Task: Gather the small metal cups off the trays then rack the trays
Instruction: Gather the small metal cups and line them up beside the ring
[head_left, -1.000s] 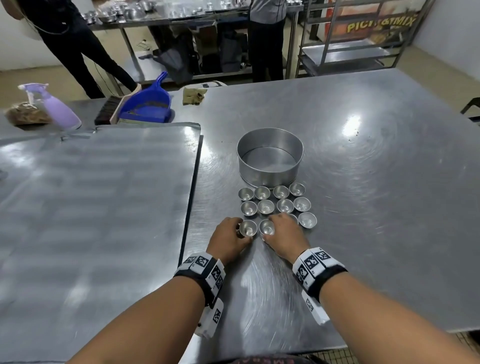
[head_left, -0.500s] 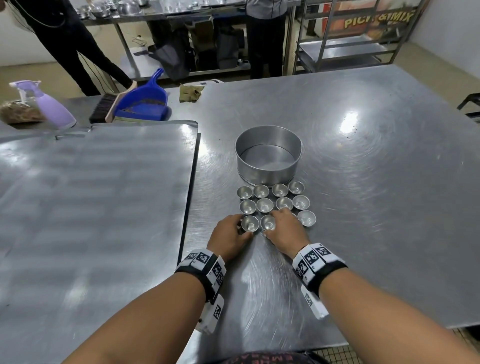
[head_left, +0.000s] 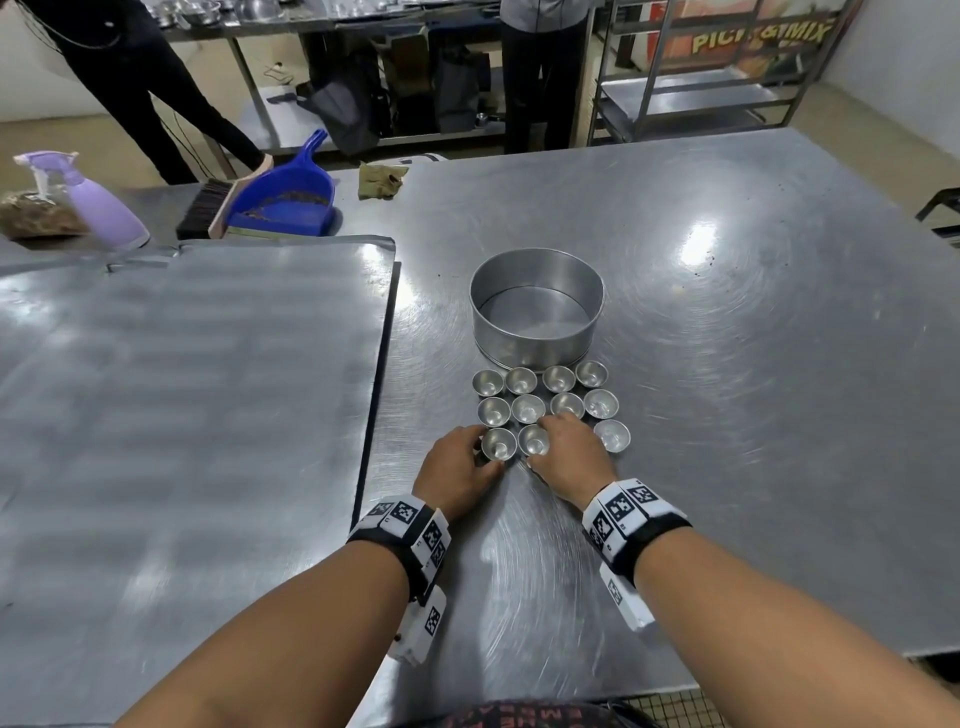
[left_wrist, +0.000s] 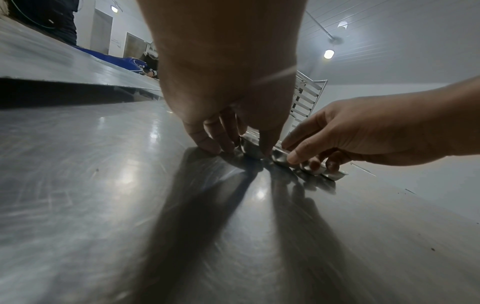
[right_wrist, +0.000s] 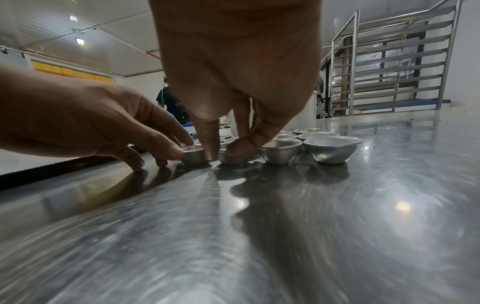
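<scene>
Several small metal cups stand in rows on the steel table, just in front of a round tin. My left hand pinches the near-left cup between thumb and fingers. Right beside it, my right hand pinches the neighbouring cup. The right wrist view shows both grips low on the table: right hand, left hand. The third near-row cup is hidden under my right hand in the head view; the outer one stands free. A large flat tray lies to the left.
Behind the tray are a blue dustpan, a brush, a purple spray bottle and a cloth. Two people stand beyond the table's far edge. A metal tray rack stands at the back right.
Both hands stay on the two nearest cups, which sit slightly closer to the rows behind them. The head view has shifted a little.
</scene>
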